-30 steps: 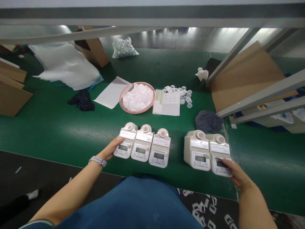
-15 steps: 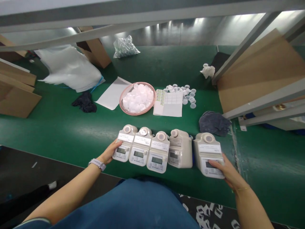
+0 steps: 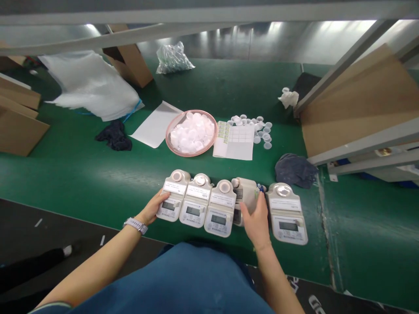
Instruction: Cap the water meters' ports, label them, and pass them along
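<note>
Several beige meters with small grey displays and white labels stand in a row along the near edge of the green table. My left hand (image 3: 153,208) grips the leftmost meter (image 3: 173,196), its thumb on the front and its other fingers hidden. Beside it are a second meter (image 3: 195,200) and a third meter (image 3: 220,209). My right hand (image 3: 257,222) is wrapped round the fourth meter (image 3: 248,188), which is turned on its side, with the thumb at its front and fingers by a blue part. To the right, the last meter (image 3: 288,213) stands face up, untouched.
Beyond the meters lie a pink tray (image 3: 167,137) full of white caps, a sticker sheet (image 3: 240,150), loose clear caps (image 3: 267,137) and white paper (image 3: 153,126). A grey cloth (image 3: 294,170) sits at right, a dark cloth (image 3: 114,136) at left. Shelf posts and cardboard (image 3: 356,100) border the right.
My right hand has let go of the rightmost meter and moved left onto the sideways fourth meter. My left hand stays on the leftmost one. The view has shifted slightly.
</note>
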`<state>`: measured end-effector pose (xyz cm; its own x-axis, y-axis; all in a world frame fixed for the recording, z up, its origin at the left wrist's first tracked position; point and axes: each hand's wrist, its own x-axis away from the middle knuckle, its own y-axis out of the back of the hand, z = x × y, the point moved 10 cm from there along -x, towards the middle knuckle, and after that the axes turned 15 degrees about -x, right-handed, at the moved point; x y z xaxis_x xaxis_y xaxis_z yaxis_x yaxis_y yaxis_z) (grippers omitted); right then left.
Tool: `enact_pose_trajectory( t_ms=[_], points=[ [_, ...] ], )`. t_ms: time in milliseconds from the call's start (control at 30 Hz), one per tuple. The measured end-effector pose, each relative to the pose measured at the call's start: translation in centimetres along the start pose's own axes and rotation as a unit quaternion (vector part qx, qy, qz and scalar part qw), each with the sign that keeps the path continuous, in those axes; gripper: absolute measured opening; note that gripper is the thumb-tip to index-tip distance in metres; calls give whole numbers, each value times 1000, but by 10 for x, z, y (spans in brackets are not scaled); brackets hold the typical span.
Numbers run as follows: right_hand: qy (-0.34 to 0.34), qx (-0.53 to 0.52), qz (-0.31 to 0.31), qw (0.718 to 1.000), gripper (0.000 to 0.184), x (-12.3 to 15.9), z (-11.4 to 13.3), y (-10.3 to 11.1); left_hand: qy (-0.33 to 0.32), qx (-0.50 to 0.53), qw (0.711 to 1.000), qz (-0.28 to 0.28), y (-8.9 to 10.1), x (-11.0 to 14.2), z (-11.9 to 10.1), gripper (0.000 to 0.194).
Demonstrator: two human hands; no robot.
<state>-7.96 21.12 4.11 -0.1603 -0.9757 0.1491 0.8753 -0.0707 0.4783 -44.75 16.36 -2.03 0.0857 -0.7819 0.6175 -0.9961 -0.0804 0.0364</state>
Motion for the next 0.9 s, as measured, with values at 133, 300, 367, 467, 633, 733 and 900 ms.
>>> enact_pose_trajectory(
  t_ms=[133,300,367,467,633,733,900],
  points=[
    [-90,42,-12,995,102,-42,-30,-17,-11,6,1000,19,-3,0,-1,63],
    [-122,10,-5,993,98,-51,-31,-7,-29,15,999,41,-7,3,-6,59],
    [-122,-17,-16,992,95,-47,-32,-1,-28,23,998,46,-6,3,-6,57],
    [-111,-71,-6,991,91,-42,-36,4,-28,33,998,53,-4,3,-5,57],
    [-136,-258,2,957,91,-35,-52,17,-22,29,998,57,-5,2,-4,57],
    [-189,-373,22,908,87,-23,-66,20,-23,19,998,48,-7,3,-6,60],
    [-276,-479,97,828,74,15,-81,-7,-10,12,999,32,-6,3,-3,59]
  ],
)
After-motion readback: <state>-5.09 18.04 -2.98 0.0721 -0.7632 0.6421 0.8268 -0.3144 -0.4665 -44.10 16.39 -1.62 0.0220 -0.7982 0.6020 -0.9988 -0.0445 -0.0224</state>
